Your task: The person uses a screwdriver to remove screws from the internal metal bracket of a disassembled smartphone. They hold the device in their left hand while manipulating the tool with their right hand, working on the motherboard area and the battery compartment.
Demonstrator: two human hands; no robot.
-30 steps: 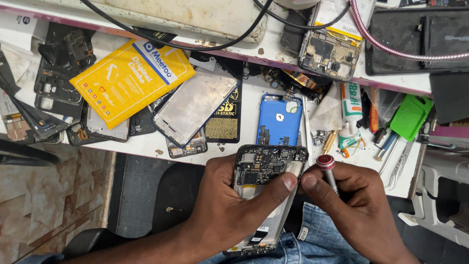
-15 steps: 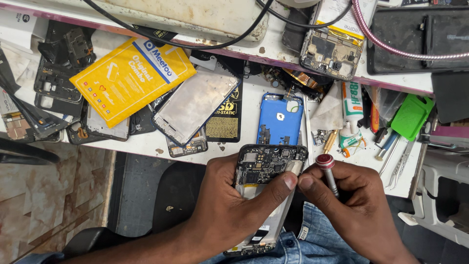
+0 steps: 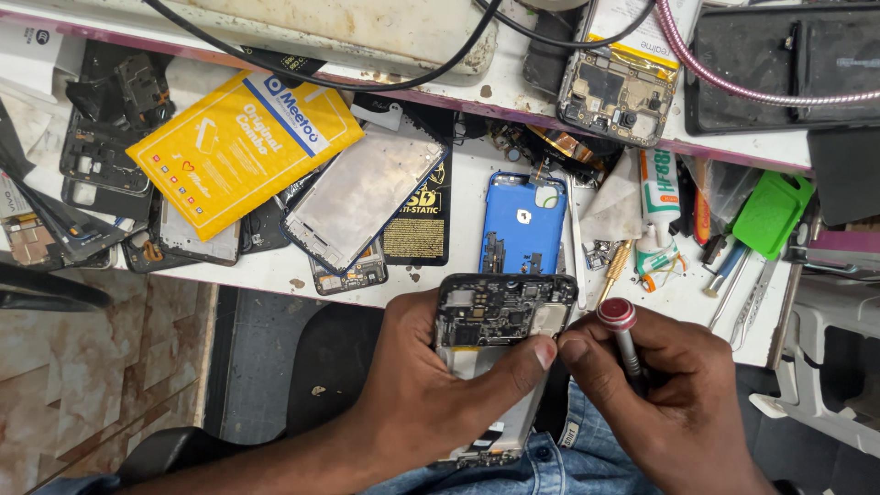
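left hand (image 3: 431,403) grips an opened phone (image 3: 500,339), circuit board exposed, thumb pressed across its right side; the phone is held over the lap, just off the workbench's near edge (image 3: 458,280). right hand (image 3: 669,394) is closed around a small screwdriver (image 3: 623,335) with a red cap, just beside the phone's right edge. on the bench near that edge lie a blue phone back cover (image 3: 522,225), a yellow packet (image 3: 243,147) toward the left, and a green tool (image 3: 770,215) toward the right.

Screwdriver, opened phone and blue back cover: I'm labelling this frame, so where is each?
screwdriver (image 3: 623,332), head view, shaft below red cap.
opened phone (image 3: 500,312), head view, exposed circuit board.
blue back cover (image 3: 522,225), head view, centre panel.
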